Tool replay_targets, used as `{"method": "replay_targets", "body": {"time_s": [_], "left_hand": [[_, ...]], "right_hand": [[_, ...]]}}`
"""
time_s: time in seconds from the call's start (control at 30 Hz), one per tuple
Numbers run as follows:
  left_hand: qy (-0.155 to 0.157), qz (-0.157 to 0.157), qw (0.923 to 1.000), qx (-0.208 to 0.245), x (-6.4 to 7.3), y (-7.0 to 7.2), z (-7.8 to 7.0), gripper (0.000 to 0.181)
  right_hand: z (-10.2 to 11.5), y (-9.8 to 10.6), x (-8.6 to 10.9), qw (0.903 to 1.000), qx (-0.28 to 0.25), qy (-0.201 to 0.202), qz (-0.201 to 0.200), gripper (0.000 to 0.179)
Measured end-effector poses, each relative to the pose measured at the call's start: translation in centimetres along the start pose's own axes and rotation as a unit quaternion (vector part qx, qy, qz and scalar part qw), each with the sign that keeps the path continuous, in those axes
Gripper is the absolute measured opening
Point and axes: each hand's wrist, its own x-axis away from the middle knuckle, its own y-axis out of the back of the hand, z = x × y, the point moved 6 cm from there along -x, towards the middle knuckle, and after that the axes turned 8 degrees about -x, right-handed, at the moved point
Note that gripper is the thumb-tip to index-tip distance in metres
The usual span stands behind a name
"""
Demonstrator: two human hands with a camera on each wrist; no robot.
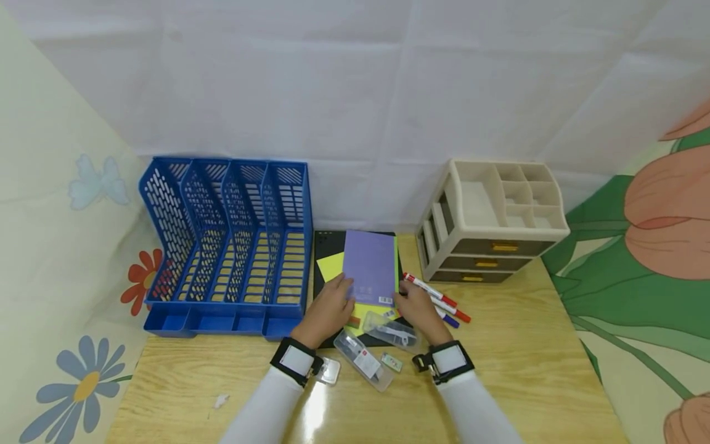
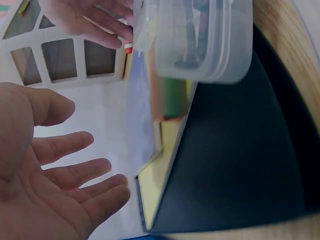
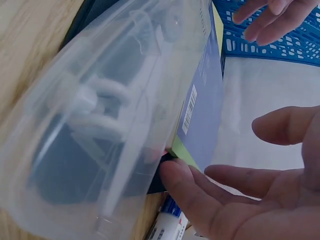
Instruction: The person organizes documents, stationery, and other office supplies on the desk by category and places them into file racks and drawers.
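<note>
A purple notebook with a barcode lies on top of a yellow book and a flat black board. My left hand is at the notebook's lower left, fingers spread and bare in the left wrist view. At its lower right corner is my right hand; in the right wrist view its fingertips are right at the stack's edge, thumb apart. A clear case with a white compass-like tool inside lies between the hands, and a second clear case sits nearer me.
A blue file rack stands left, a white drawer organizer right. Red-capped markers and a blue-capped marker lie beside my right hand. A small green-and-white block and a small clear box are near the front.
</note>
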Motion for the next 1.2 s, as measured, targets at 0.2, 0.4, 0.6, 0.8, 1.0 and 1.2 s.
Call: {"method": "replay_targets", "body": {"time_s": [0.2, 0.4, 0.6, 0.8, 1.0, 1.2], "left_hand": [[0.013, 0.052, 0.9980, 0.035, -0.4, -1.3, 0.2, 0.047], [0.023, 0.101, 0.9939, 0.037, -0.1, -2.4, 0.3, 0.050], [0.006, 0.092, 0.9955, 0.023, -0.2, -2.6, 0.4, 0.046], [0.009, 0.087, 0.9958, 0.027, -0.3, -2.5, 0.5, 0.044], [0.013, 0.073, 0.9968, 0.027, -0.3, -2.4, 0.6, 0.043], [0.011, 0.028, 0.9985, 0.047, -0.6, -1.6, 0.6, 0.041]], "right_hand": [[-0.2, -0.3, -0.3, 0.9994, -0.015, -0.030, 0.003, 0.052], [-0.8, -0.2, -0.6, 0.9949, -0.083, -0.058, -0.006, 0.056], [-1.7, -0.1, -1.0, 0.9750, -0.207, -0.074, -0.033, 0.061], [-1.8, -1.0, -1.6, 0.9426, -0.320, -0.094, -0.014, 0.061], [-1.1, -2.0, -2.0, 0.9091, -0.408, -0.083, 0.005, 0.050], [0.0, -1.7, -1.6, 0.8357, -0.547, -0.043, 0.018, 0.049]]}}
